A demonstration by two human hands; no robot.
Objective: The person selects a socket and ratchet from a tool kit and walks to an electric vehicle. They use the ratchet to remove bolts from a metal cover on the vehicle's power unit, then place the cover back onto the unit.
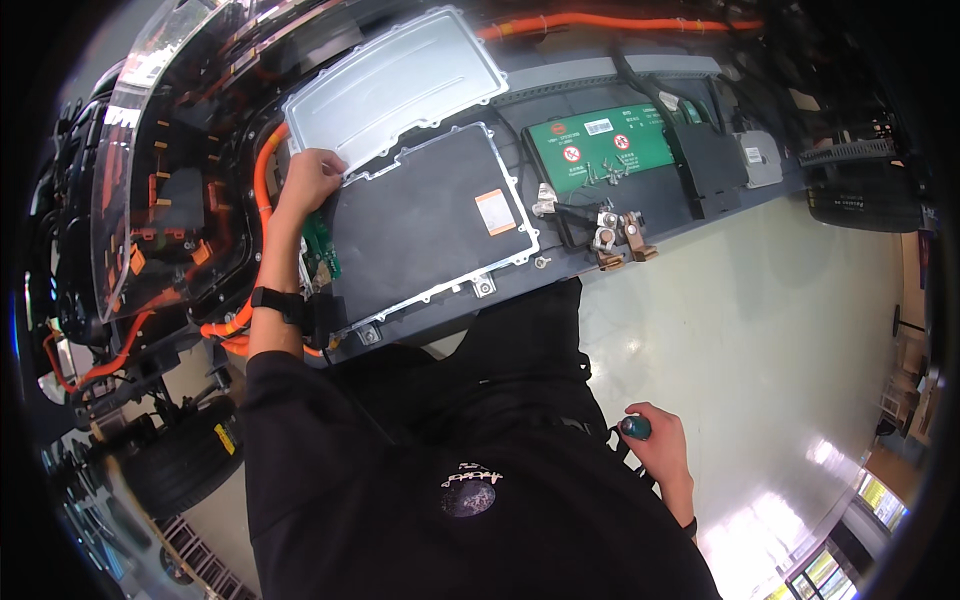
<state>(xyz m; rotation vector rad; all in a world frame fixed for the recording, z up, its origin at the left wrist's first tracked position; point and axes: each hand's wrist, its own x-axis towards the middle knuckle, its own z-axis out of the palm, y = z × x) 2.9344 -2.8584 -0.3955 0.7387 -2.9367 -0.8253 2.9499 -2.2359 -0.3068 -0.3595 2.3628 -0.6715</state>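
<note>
My left hand [318, 178] reaches to the lower edge of a silver metal cover [395, 80], where it meets a black panel with a silver rim [420, 230]. Its fingertips are pressed together at that edge; what they pinch, if anything, is too small to make out. Low at my right side, my right hand [655, 445] is wrapped round a tool with a dark green, rounded handle end [635, 427]. The rest of that tool is hidden. An orange and white label [494, 212] sits on the black panel.
Loose bolts [606, 172] lie on a green box [585, 150] to the right. Beside it are copper-coloured metal brackets [632, 235]. A thick orange cable [262, 180] runs left of the panel, near a clear plastic sheet [140, 180]. A tyre [185, 460] is lower left.
</note>
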